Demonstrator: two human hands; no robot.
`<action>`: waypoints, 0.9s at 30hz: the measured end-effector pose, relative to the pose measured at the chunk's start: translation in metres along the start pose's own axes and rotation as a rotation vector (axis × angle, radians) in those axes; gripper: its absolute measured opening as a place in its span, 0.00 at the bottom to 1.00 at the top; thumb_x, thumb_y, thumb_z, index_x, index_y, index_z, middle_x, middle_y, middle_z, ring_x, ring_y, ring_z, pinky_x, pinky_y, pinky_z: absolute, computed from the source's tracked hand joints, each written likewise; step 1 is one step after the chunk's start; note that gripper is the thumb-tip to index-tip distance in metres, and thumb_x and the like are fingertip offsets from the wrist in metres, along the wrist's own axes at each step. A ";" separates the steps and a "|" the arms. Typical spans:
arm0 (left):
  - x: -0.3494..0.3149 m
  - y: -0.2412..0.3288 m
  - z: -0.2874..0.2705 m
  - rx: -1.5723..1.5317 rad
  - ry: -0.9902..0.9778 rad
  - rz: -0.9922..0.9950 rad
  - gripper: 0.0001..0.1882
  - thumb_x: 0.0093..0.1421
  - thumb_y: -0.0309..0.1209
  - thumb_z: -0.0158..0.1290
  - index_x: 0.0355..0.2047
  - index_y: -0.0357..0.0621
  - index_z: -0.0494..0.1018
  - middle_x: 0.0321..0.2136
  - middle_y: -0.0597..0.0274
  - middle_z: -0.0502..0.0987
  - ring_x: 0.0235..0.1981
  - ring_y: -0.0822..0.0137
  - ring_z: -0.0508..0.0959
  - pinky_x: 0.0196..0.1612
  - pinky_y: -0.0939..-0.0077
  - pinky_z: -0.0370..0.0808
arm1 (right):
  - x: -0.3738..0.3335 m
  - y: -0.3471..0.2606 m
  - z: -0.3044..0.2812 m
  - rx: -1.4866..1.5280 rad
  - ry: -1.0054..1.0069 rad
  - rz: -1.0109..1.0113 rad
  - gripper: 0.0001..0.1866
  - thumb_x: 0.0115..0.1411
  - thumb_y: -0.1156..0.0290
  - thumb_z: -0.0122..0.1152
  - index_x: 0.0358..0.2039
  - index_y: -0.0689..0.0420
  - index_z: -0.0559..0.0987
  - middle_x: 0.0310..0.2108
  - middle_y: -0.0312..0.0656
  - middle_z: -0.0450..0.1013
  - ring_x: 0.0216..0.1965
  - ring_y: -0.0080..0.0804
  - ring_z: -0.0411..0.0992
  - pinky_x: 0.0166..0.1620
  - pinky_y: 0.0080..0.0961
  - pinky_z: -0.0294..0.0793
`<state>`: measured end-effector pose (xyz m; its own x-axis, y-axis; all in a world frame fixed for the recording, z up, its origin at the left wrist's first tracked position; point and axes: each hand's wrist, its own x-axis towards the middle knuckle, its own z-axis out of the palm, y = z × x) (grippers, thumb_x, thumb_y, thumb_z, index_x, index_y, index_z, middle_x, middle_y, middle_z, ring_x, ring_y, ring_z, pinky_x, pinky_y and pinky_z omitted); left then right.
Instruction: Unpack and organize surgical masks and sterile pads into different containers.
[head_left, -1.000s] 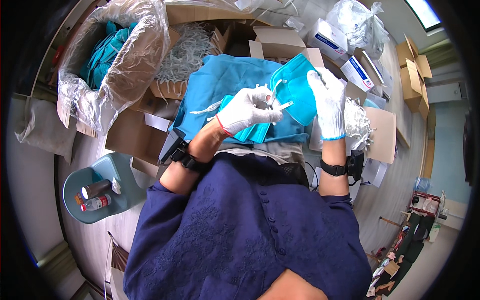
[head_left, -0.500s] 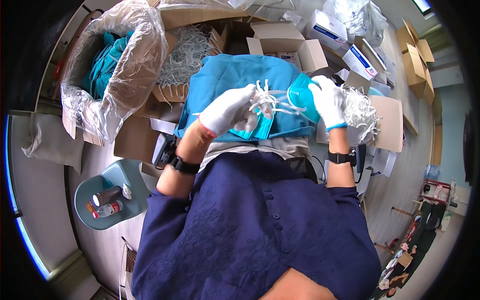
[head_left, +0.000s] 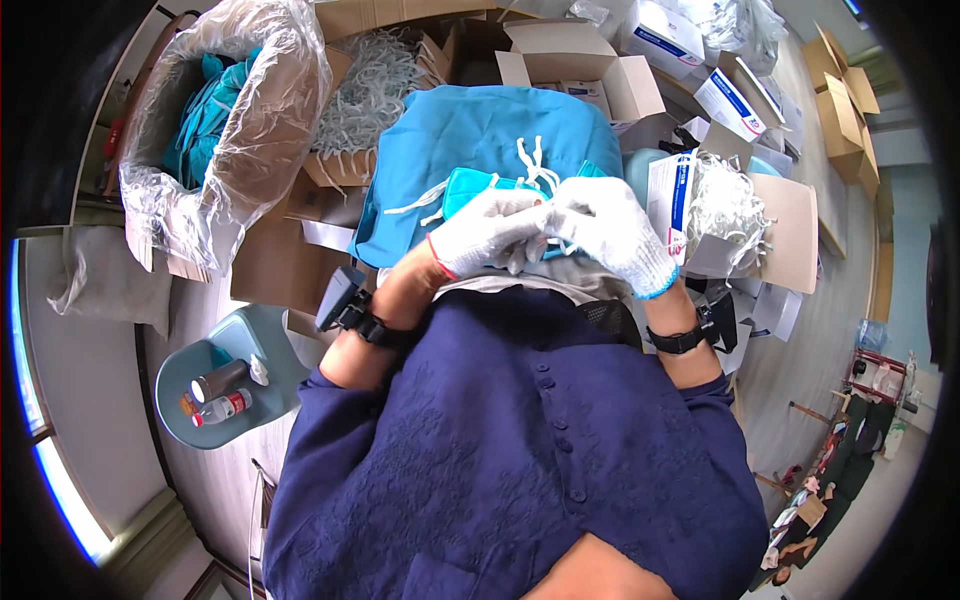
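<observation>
Both my hands wear white knitted gloves and meet over my lap, where a blue cloth [head_left: 500, 120] is spread. My left hand [head_left: 488, 235] is closed, its fingertips pinched beside a tuft of white straps [head_left: 536, 165] that sticks up between the hands. My right hand [head_left: 612, 232] is bent inward, fingertips together against the left; what it pinches is hidden. A teal face mask [head_left: 468, 186] shows just beyond my left hand, with white straps trailing left. More teal shows behind my right knuckles, mostly covered.
Left stands a plastic-lined carton [head_left: 265, 130] with teal masks [head_left: 210, 120] inside. A box of white straps [head_left: 365, 100] is beside it; another strap pile [head_left: 728, 215] lies in a carton at right. An open carton [head_left: 575, 65] stands beyond the cloth. A grey-blue stool [head_left: 185, 385] holds bottles.
My right hand has come left and down to meet my left hand, and the mask it held up is no longer seen raised. My left hand has shifted slightly right.
</observation>
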<state>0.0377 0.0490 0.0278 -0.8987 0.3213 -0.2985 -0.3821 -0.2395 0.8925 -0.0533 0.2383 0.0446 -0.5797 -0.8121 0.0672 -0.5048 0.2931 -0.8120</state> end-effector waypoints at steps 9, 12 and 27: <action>-0.043 -0.016 -0.005 0.072 -0.009 -0.073 0.22 0.70 0.45 0.42 0.22 0.46 0.67 0.17 0.70 0.66 0.13 0.81 0.63 0.18 0.84 0.58 | -0.034 0.013 -0.025 0.050 0.275 0.312 0.15 0.60 0.70 0.65 0.18 0.60 0.74 0.16 0.30 0.64 0.22 0.15 0.59 0.24 0.22 0.58; -0.076 -0.019 -0.035 0.066 0.027 -0.098 0.23 0.70 0.44 0.42 0.20 0.45 0.66 0.16 0.69 0.66 0.12 0.81 0.61 0.17 0.85 0.57 | -0.056 0.057 -0.053 0.257 0.564 0.270 0.09 0.62 0.70 0.62 0.27 0.61 0.80 0.22 0.31 0.71 0.24 0.18 0.66 0.26 0.23 0.64; -0.030 -0.040 -0.012 -0.785 -0.135 -0.081 0.18 0.65 0.37 0.49 0.43 0.32 0.73 0.37 0.58 0.74 0.25 0.75 0.69 0.26 0.86 0.66 | -0.038 0.008 -0.033 -0.093 0.268 -0.084 0.16 0.64 0.58 0.59 0.32 0.59 0.80 0.46 0.44 0.79 0.50 0.38 0.74 0.53 0.36 0.70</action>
<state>0.0774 0.0381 -0.0027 -0.8469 0.4613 -0.2645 -0.5304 -0.7693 0.3563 -0.0562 0.2883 0.0551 -0.6756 -0.6766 0.2929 -0.6073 0.2854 -0.7415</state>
